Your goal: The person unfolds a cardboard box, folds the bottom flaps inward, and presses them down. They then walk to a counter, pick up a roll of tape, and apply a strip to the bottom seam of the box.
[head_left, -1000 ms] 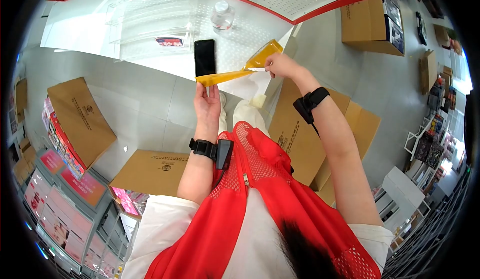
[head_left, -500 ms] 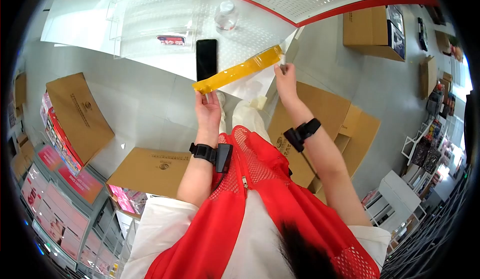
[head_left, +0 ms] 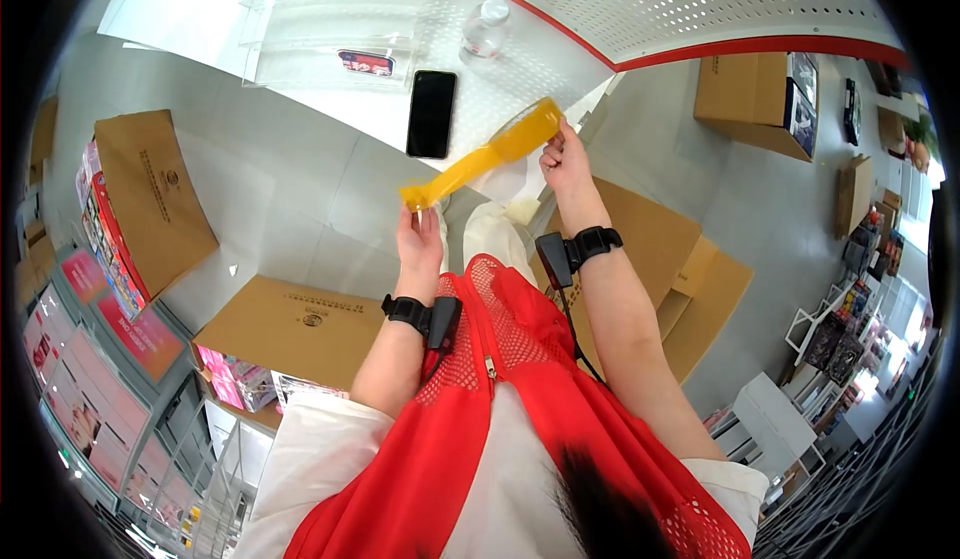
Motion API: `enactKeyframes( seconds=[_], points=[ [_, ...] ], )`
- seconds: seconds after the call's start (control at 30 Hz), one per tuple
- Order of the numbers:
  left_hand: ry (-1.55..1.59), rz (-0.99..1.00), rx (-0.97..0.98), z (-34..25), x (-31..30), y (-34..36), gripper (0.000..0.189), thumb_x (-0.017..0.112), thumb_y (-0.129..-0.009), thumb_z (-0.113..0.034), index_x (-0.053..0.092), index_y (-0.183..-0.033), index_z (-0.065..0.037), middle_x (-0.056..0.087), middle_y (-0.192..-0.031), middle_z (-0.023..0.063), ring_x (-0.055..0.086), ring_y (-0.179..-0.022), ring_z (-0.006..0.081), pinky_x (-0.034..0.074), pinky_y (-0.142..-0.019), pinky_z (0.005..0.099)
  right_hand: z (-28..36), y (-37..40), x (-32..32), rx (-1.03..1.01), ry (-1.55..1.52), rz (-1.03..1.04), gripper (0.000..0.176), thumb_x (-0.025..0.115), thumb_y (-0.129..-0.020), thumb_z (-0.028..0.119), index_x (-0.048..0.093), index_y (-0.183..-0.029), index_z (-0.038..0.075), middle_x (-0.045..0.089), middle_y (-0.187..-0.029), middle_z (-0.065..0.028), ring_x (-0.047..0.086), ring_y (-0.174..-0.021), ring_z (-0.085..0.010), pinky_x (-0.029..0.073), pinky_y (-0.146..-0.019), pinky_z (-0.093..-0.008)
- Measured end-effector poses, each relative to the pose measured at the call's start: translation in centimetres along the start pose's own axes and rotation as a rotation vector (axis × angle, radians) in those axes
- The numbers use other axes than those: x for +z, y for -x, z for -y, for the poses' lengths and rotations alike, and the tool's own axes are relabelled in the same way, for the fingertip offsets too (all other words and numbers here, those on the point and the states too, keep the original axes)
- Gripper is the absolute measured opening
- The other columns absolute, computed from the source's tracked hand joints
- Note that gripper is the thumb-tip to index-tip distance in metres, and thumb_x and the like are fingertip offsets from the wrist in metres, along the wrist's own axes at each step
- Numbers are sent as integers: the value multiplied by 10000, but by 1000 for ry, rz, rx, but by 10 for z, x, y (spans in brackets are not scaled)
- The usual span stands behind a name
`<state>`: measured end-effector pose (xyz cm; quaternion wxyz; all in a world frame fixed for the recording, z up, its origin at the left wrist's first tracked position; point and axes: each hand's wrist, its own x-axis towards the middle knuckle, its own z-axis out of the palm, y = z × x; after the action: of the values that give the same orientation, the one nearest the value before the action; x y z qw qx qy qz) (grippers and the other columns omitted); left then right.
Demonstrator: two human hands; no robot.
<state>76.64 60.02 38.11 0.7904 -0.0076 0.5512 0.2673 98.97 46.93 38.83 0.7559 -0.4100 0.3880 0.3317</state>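
Stretched between my two hands is yellow packing tape point(head_left: 468, 168). My left hand point(head_left: 419, 244) pinches the free end of the strip, which looks bunched and twisted there. At the other end, the roll point(head_left: 530, 131) is gripped at its right edge by my right hand point(head_left: 567, 166), fingers closed. Behind the strip, a black phone point(head_left: 432, 114) lies on the white shelf point(head_left: 375, 109). A clear plastic bottle point(head_left: 487, 31) stands further back, close to a clear acrylic stand point(head_left: 320, 34) with a small red and blue label point(head_left: 366, 63).
An open cardboard box point(head_left: 645, 249) is by my right leg. Other boxes stand at the left point(head_left: 160, 194), lower left point(head_left: 305, 331) and upper right point(head_left: 745, 99). A perforated white panel point(head_left: 690, 9) with a red edge rises beyond the shelf.
The strip was flatter and straighter; it now narrows and twists near my left hand. The roll has turned in my right hand. The whole view has shifted slightly.
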Motion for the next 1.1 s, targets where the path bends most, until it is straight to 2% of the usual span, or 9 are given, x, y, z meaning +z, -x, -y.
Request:
enactKeyframes(
  seconds=[0.07,0.2,0.3,0.4,0.6,0.73,0.83,1.0,1.1],
  points=[
    [-84,-65,0,7,-16,0,226,472,-905,-184,502,-1085,-51,493,-1057,17,475,-1038,171,366,-950,304,-3,0,-10,18,-138,101,194,543,-855,293,524,-799,108,469,-652,41,249,-411,-47,183,-371,-191],
    [-232,-252,-52,14,-24,6,233,501,-895,-211,504,-1097,-95,488,-1088,-21,443,-1052,129,353,-922,281,-7,50,-7,52,-257,-6,212,494,-865,301,510,-785,106,398,-581,40,244,-389,-66,195,-364,-201],
    [-207,-65,-52,5,-27,3,302,496,-906,-243,455,-1165,-95,498,-1131,-1,477,-992,124,365,-895,280,-5,77,-39,35,-443,47,216,482,-863,309,516,-799,106,365,-537,39,231,-373,-80,207,-360,-205],
    [-260,157,-3,0,-4,-20,255,516,-899,-203,487,-1127,-93,547,-1016,5,507,-926,113,382,-849,267,-10,117,-73,12,-527,-24,218,478,-866,322,522,-809,116,351,-516,42,226,-364,-85,217,-359,-203],
    [-1089,473,194,10,72,-31,180,573,-863,-136,585,-1029,-68,593,-876,-17,525,-741,62,392,-599,199,-64,176,-136,-28,-636,-226,292,486,-874,420,529,-779,148,363,-527,54,232,-364,-77,221,-365,-195],
    [-1233,707,261,27,81,-46,245,634,-809,-97,624,-1044,-30,612,-807,4,471,-624,47,382,-554,184,-125,194,-174,-4,-910,-191,272,499,-879,405,536,-865,135,465,-635,46,266,-402,-63,240,-390,-182],
    [-1489,796,321,34,90,-43,273,633,-795,-70,614,-1062,-14,626,-815,22,537,-688,70,441,-632,200,-164,202,-173,35,-1055,-121,296,522,-872,381,531,-960,98,536,-830,15,293,-448,-68,249,-414,-183],
    [-1784,1028,515,43,76,-77,441,666,-750,-50,537,-1170,-15,633,-815,54,566,-699,88,478,-670,227,-252,196,-172,105,-1430,55,300,540,-862,360,513,-944,73,470,-738,1,293,-475,-74,252,-438,-192],
    [-1818,1019,419,47,79,-59,459,630,-768,0,497,-1205,-39,613,-836,42,563,-773,95,472,-706,206,-292,198,-158,107,-1604,139,310,540,-858,366,505,-905,61,455,-707,-2,296,-480,-75,264,-457,-202]
  ],
)
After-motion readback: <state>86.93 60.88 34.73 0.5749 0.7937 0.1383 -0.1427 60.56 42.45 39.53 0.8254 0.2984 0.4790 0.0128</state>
